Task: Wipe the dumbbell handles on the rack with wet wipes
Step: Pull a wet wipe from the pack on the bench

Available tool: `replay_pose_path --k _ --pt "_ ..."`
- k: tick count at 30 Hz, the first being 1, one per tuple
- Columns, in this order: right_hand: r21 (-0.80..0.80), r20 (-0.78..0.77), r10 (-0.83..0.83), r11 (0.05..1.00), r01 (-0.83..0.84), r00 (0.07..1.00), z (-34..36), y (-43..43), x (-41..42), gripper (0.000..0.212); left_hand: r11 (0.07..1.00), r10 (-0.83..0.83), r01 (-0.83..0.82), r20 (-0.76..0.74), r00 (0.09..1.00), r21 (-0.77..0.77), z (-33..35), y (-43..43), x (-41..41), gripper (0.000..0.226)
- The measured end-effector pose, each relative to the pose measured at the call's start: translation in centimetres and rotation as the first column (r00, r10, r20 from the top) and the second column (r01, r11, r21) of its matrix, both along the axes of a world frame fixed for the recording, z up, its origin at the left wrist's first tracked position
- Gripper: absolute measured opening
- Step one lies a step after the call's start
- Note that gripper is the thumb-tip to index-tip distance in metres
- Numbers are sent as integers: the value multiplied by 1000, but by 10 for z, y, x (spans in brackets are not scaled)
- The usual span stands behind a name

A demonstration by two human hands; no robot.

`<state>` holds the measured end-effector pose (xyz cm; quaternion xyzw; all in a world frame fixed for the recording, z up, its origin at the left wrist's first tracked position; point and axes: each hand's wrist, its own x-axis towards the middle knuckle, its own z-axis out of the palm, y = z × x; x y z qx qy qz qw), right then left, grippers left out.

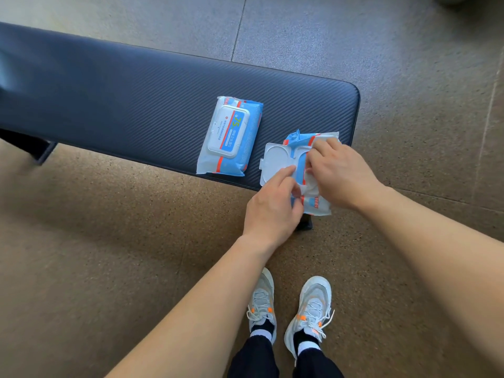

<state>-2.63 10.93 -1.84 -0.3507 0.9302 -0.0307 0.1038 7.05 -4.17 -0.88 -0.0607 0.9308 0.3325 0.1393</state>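
Under the left hand (pixel 272 205) and the right hand (pixel 341 175), at the end of the tabletop (pixel 136 105), an open wipe pack (pixel 317 207) is held, its flip lid (pixel 276 156) swung out to the left. The pack's near edge is gripped by the left hand with curled fingers (the index finger is laid along the lid). The right hand is bent over the opening, where a white wipe (pixel 309 186) is pinched. Just beyond the left hand, a closed wipe pack (pixel 229 135) is seen lying flat on the tabletop
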Motion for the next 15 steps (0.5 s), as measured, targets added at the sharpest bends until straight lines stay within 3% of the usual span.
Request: replay_pose_path --k 8,15 --pt "-161 310 -149 965 206 939 9 8 -1 8 995 92 -95 -67 993 -43 -1 12 -3 25" --pt "-281 367 -217 901 330 905 6 18 2 19 968 130 -171 -218 967 -182 -7 27 -17 21"
